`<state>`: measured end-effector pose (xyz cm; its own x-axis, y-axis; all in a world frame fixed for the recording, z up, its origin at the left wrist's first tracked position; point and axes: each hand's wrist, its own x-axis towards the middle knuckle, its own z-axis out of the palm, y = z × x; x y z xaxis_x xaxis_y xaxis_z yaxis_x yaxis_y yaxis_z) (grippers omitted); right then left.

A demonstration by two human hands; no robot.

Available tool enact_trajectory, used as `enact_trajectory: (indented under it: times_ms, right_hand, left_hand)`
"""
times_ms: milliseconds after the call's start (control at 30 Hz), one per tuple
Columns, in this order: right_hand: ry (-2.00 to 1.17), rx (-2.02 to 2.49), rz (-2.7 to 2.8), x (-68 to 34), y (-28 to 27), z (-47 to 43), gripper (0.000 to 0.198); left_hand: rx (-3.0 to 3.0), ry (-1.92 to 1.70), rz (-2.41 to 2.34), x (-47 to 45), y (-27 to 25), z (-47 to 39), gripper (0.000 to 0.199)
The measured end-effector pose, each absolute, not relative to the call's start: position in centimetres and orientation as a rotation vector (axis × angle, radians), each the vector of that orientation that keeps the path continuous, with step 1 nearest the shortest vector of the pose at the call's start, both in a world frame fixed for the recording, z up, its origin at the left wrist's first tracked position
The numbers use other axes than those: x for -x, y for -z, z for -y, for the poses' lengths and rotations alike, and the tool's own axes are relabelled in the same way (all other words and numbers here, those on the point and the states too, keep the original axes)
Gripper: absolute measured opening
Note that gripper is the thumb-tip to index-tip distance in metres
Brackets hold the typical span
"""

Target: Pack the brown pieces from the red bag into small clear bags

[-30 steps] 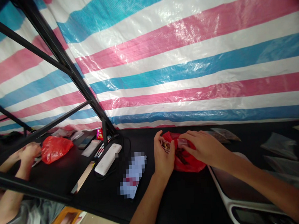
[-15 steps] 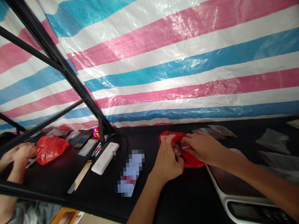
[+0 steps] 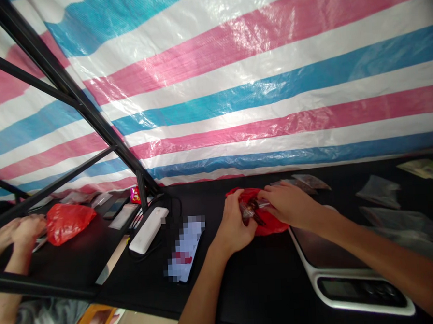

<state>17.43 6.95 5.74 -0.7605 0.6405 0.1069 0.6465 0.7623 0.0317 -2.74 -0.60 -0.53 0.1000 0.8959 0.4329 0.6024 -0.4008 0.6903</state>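
A red plastic bag lies on the black table beneath both hands. Above it is a small clear plastic bag with dark brown dried pieces in it. My left hand is closed around the near left side of the clear bag, thumb and fingers curled. From the right, my right hand pinches the clear bag's other edge; its fingertips are partly hidden. Just right of the red bag stands a kitchen scale, with my right forearm passing over it.
Left of my hands lie a phone and a white power bank with a cable. Clear bags lie at right. A black metal frame divides off another person's hands, beside another red bag. Striped sheeting hangs behind.
The view has shifted slightly to the right. Between my hands the clear bag has tilted, and more of its dark brown contents shows. Both hands remain at the red bag.
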Motion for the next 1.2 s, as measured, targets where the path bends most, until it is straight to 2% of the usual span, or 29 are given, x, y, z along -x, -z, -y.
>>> enact_trajectory:
  times_ms: [200, 400, 533, 633, 900, 1200]
  right_hand:
    - [0.086, 1.079, 2.878, -17.5, -6.3, -6.8, 0.020]
    - [0.095, 1.082, 2.878, -17.8, -6.4, -6.8, 0.022]
    - [0.090, 1.064, 2.875, -17.8, -6.3, -6.8, 0.021]
    - [0.092, 1.045, 2.884, -17.9, -6.1, -6.9, 0.020]
    - [0.071, 1.058, 2.894, -17.8, -6.2, -6.9, 0.022]
    - [0.084, 1.036, 2.909, -17.6, -6.2, -6.7, 0.020]
  left_hand:
    - [-1.912, -1.152, -1.462, 3.1, 0.9, 0.2, 0.081]
    - [-1.935, -1.049, -1.634, 3.2, 0.7, 0.0, 0.059]
    - [-1.960, -1.033, -1.665, 3.1, 0.6, 0.2, 0.061]
    - [-1.935, -1.014, -1.662, 3.0, 0.5, 0.4, 0.054]
    - [-1.959, -0.966, -1.621, 2.8, -0.1, 0.7, 0.074]
    - [-2.004, -0.973, -1.651, 3.0, 0.0, 0.4, 0.062]
